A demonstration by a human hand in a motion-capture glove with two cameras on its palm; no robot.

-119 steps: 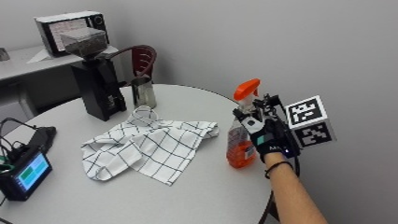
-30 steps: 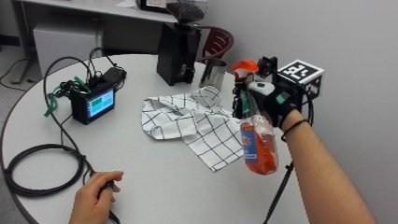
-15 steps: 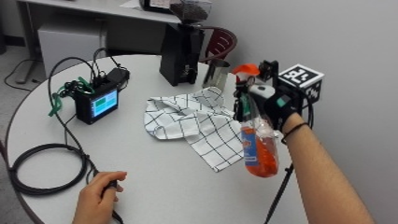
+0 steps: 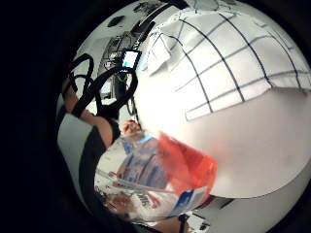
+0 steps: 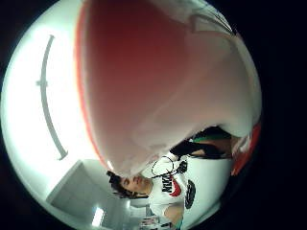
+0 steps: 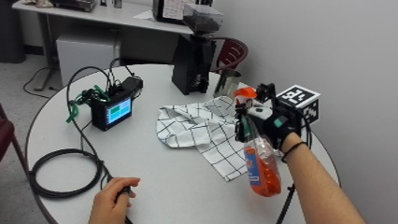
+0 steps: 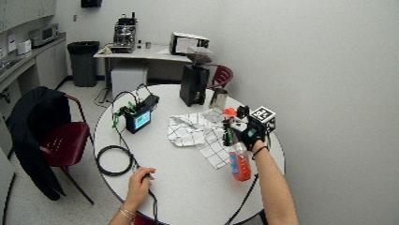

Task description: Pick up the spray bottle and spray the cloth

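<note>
From the outside view I have the gloved right hand wrapped round the neck of the spray bottle, fingers clamped on it just under the orange trigger head, the bottle lifted off the round desk and hanging tilted, its base swung toward the person's forearm. Nozzle points toward the checked cloth, which lies crumpled on the desk between the hand and the small screen unit. Compared with four seconds back, when the bottle stood upright on the desk beside the cloth with the hand just at it, it is now clear of the surface: pick-up is done, I judge. Over the last second little differs; the bottle hangs at much the same tilt and height next to the cloth's near edge, so the hand looks to be settling its aim, not travelling. The outside camera has shifted its framing across these frames, so I do not read that as things moving. No mist or wet patch shows on the cloth; I take the spray as not yet delivered. Little-finger palm view shows the bottle's label and orange liquid close to the palm, cloth grid beyond. Thumb-side view is filled by the orange head. The bare left hand rests at the desk's near edge by the coiled black cable. Coffee grinder and steel cup stand behind the cloth.
</note>
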